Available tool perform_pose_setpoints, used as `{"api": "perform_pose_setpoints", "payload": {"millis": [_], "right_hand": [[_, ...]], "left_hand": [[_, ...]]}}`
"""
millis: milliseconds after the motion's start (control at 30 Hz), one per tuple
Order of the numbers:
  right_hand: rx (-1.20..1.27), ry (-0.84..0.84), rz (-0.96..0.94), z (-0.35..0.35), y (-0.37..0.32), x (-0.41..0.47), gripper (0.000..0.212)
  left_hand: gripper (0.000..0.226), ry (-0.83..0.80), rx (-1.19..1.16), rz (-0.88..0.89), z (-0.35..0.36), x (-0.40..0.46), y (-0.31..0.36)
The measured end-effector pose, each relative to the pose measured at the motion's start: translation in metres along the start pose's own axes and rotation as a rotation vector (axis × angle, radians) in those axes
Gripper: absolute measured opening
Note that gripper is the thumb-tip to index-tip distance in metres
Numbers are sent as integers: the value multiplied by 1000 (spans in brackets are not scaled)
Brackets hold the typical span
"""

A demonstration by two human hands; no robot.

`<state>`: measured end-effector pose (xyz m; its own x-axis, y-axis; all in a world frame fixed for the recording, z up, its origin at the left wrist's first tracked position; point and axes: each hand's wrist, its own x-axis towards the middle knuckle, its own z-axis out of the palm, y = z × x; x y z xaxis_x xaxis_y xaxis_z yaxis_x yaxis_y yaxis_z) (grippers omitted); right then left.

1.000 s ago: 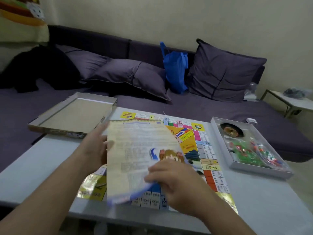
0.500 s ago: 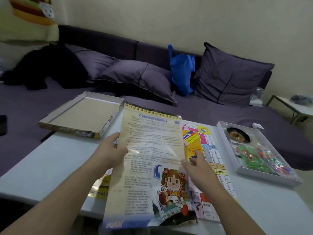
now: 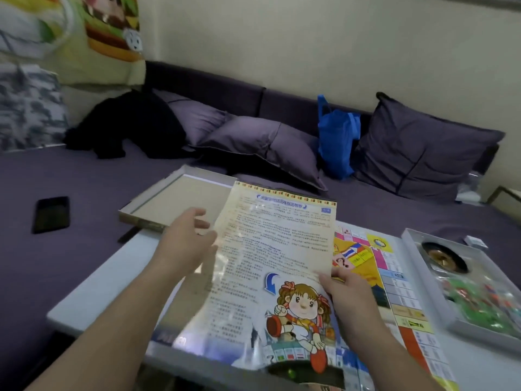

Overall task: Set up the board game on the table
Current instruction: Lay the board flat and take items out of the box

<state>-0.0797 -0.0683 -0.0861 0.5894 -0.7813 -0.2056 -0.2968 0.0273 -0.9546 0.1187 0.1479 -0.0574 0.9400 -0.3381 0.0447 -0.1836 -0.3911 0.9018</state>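
You hold the rules sheet (image 3: 275,266) up over the near edge of the table (image 3: 112,280), your right hand (image 3: 348,300) pinching its right edge while your left hand (image 3: 187,244) rests loose-fingered at its left edge. The game board (image 3: 394,289) already lies unfolded beneath. Next, I judge, set the sheet aside and unpack the box tray (image 3: 462,277) at the right edge.
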Motion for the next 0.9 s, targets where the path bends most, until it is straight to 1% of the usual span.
{"api": "perform_pose_setpoints", "payload": {"millis": [33,100,167,233,367,467,567,600,667,700,767,833,900], "right_hand": [[17,5,0,12,-6,7,11],[49,1,-5,40,-18,23,11],[67,-23,13,71,-31,41,12],[58,-54,38,105,-40,59,13],[-10,-100,37,170,-49,99,14],[-53,-116,-10,212,-58,124,8],[-66,-65,-41,246,-65,147,32],[-68,-59,-47,254,-67,153,32],[-81,-39,-52,268,-69,160,20],[-115,-21,-71,272,-71,159,16],[-263,14,-142,274,-74,151,18],[-424,28,-267,271,-73,140,29],[-579,-39,-407,263,-66,125,44]], "left_hand": [[55,15,98,43,-8,4,-3],[62,33,311,115,-20,10,-8],[62,11,487,168,-27,17,-12],[57,-39,572,178,-32,25,-15],[51,-126,576,97,-33,35,-32],[51,-119,472,42,-29,42,-46],[48,-150,426,19,-24,49,-48],[47,-158,424,22,-22,49,-47],[46,-165,420,29,-17,50,-47],[46,-168,413,28,-15,50,-47],[45,-174,401,20,-12,50,-49],[44,-173,399,16,-10,51,-50],[41,-174,405,14,-7,52,-50]]}}
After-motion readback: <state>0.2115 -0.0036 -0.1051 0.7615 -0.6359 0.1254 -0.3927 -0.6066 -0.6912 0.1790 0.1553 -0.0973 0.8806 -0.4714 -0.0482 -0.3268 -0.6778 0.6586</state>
